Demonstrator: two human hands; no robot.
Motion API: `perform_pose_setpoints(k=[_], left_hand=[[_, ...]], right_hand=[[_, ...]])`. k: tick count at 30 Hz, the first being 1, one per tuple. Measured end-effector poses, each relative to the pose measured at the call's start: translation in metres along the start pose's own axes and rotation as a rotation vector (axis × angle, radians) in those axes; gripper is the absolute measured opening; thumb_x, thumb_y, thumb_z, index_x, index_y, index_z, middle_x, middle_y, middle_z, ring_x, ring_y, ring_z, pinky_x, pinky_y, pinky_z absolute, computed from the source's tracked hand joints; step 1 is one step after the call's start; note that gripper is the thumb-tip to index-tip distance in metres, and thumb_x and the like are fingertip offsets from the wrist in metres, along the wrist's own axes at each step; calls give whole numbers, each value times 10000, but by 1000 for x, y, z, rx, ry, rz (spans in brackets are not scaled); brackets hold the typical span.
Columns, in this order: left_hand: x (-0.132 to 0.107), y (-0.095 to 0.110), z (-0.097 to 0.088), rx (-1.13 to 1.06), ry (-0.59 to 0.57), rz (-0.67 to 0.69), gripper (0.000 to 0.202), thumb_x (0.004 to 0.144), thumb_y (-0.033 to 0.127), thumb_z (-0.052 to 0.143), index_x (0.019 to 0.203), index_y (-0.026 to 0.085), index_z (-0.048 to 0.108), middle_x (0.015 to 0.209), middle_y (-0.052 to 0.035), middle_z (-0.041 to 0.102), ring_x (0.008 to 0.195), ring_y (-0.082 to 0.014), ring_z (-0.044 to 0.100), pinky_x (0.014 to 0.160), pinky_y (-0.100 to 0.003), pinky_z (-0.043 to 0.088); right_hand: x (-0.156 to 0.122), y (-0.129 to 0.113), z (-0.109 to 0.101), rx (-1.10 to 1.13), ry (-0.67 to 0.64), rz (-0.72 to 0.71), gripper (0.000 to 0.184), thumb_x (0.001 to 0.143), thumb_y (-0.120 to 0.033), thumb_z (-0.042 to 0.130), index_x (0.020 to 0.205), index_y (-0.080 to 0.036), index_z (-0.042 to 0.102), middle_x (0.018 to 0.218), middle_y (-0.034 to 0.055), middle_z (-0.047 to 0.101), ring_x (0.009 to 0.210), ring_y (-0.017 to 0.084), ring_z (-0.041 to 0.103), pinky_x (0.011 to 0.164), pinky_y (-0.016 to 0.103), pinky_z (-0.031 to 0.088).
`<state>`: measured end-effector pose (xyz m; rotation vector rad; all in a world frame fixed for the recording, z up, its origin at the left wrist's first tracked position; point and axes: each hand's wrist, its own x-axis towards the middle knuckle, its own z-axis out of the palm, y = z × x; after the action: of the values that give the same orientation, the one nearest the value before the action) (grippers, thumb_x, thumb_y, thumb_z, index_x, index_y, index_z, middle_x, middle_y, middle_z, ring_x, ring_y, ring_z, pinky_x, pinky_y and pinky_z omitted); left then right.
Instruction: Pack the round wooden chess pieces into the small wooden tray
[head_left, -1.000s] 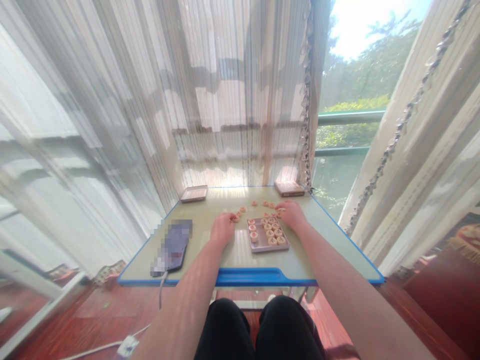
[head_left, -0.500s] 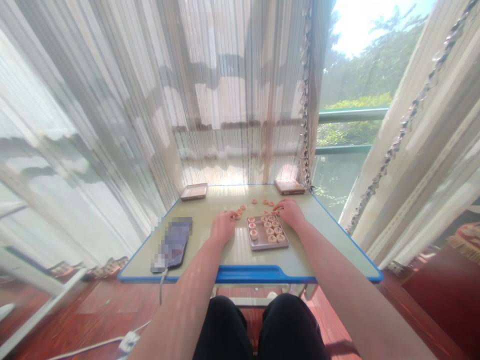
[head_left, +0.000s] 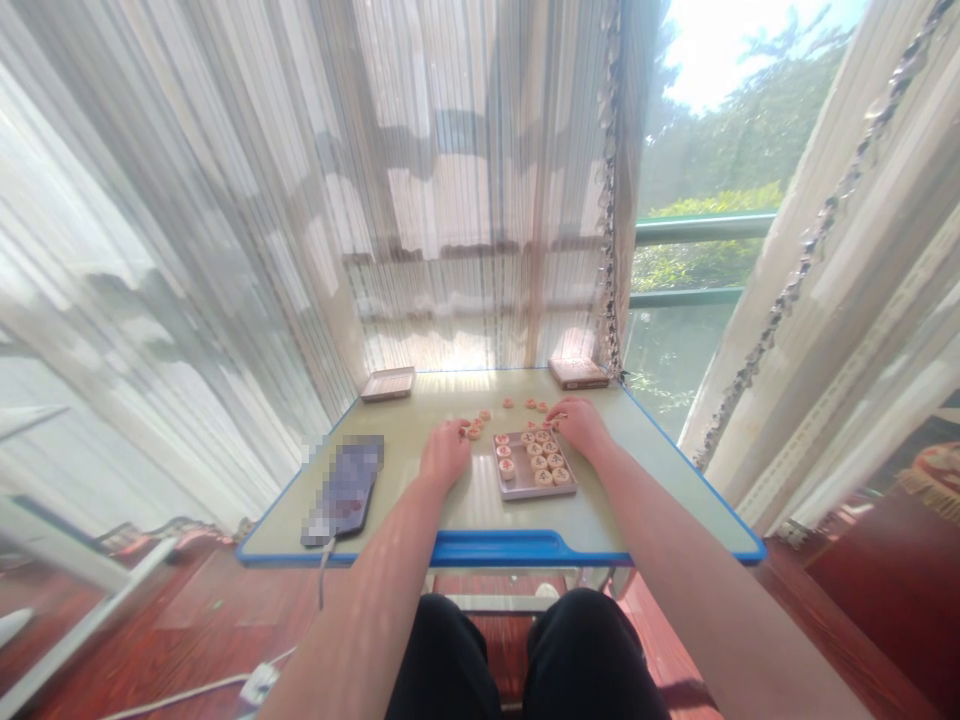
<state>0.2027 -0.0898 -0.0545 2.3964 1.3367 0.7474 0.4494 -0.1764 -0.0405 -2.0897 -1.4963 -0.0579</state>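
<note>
Round wooden xiangqi pieces with painted characters lie on the table and in a shallow tray (head_left: pixel 536 491). My left hand (head_left: pixel 448 450) rests left of the tray, its fingers curled and closed beside a short line of loose pieces (head_left: pixel 484 415); what is between the fingertips is too small to make out. My right hand (head_left: pixel 576 420) is at the tray's far right corner, fingertips pinched on a piece (head_left: pixel 556 425). Inside the tray, red-marked pieces (head_left: pixel 507 468) form a column on the left, and several dark-marked pieces (head_left: pixel 554 461) fill the right side.
A phone (head_left: pixel 349 490) with a cable lies at the table's left. An upturned lid or shallow tray (head_left: pixel 388 384) sits at the far left corner, a flat box (head_left: pixel 578 373) at the far right. More pieces (head_left: pixel 531 404) lie behind the tray. Sheer curtains (head_left: pixel 450 200) hang beyond the table.
My left hand has drawn back very slightly to the left, away from the loose pieces. My right hand stays nearly still at the tray's far corner.
</note>
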Motion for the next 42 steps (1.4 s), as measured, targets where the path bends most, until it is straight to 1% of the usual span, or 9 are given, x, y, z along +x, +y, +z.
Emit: perform_pose_setpoints(k=[5,8,12,17,23,25,35,38,42], left_hand=[[0,-2,1,-56,24,-72,524,749,9,423,1248,134,526,1121,-111,658,1059,-224,595,937,-331,446],[0,-3,1,-52,25,-69,510,743,11,417,1215,154,549,1100,-100,664,1056,-218,598,941,-322,442],[0,-1,0,-39,17,-59,474,741,22,422,1159,174,586,1079,-89,669,1057,-210,598,937,-303,439],[-1,1,-2,-24,-2,-56,442,736,22,433,1126,145,603,1099,-108,663,1065,-229,589,935,-326,438],[-1,1,-1,-3,-1,-45,401,746,29,446,1087,156,614,1099,-107,662,1052,-236,596,921,-332,445],[-1,1,-1,14,-2,-45,387,751,35,447,1072,167,620,1101,-107,659,1057,-237,596,915,-330,448],[-2,1,-2,43,2,-21,354,767,64,463,1051,175,642,1110,-100,665,1061,-227,592,929,-323,445],[-2,1,-1,47,2,-11,359,765,70,454,1050,171,646,1113,-107,663,1060,-238,594,935,-331,446],[-2,0,0,60,2,-14,364,763,75,448,1043,189,652,1099,-97,668,1054,-231,597,936,-313,447]], right_hand=[[0,4,-1,-39,50,82,356,720,-104,593,1042,-185,720,1097,89,652,1054,243,541,925,317,404],[0,5,-2,-37,59,109,379,719,-116,604,1081,-168,702,1106,99,651,1050,239,550,923,305,401],[-1,4,-2,-29,54,110,327,729,-120,595,1022,-189,722,1079,88,658,1042,230,555,904,292,404],[-1,6,-2,-23,49,122,287,728,-141,598,972,-202,737,1059,85,667,1032,221,566,904,290,405],[2,9,-1,-3,53,180,347,720,-91,568,1017,-180,724,1101,109,668,1029,224,584,895,292,417],[2,8,-1,3,50,172,352,724,-83,558,1016,-185,725,1102,105,667,1019,214,590,895,284,418],[-1,2,-5,15,13,98,252,727,-85,567,839,-200,761,1046,68,672,967,189,601,888,264,421],[0,4,-3,1,23,103,294,724,-66,560,914,-196,745,1061,76,668,980,194,596,885,270,419],[-1,6,-2,34,60,134,453,713,-26,540,1130,-165,651,1061,89,668,1010,206,586,870,273,421]])
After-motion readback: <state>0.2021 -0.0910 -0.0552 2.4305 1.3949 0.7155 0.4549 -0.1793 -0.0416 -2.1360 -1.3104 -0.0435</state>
